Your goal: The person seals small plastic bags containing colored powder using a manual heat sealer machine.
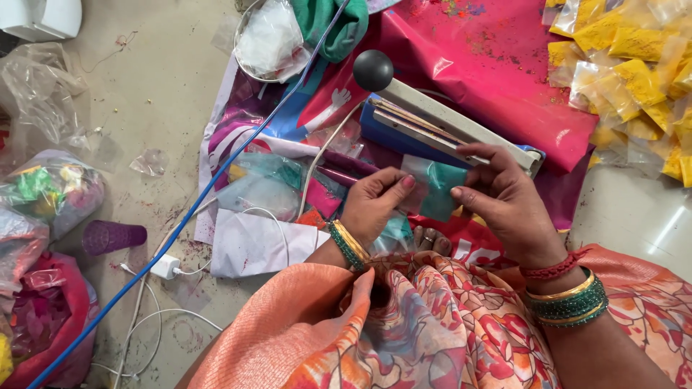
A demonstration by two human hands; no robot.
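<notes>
Nearest, an orange and floral cloth (pixel 404 331) covers the person's lap and hides both forearms below the wrists. Above it the left hand (pixel 375 205) rises with its back to the camera, green and gold bangles at the wrist, thumb and fingers pinched on the left edge of a small clear packet of teal powder (pixel 440 189). The right hand (pixel 501 198) comes in from the right, wrist bent, with a red thread and green bangles; its thumb and forefinger pinch the packet's right edge, the other fingers spread above it. The packet hangs between the two hands, just in front of the heat sealer (pixel 447 122). How much powder it holds is hard to tell, since the fingers cover part of it. Toes (pixel 431 239) peek out under the hands. The sealer's arm is raised, its black knob (pixel 373 70) up, and sits on pink sheeting (pixel 497 65). Farther right, yellow powder packets (pixel 634 79) run off the picture's edge.
</notes>
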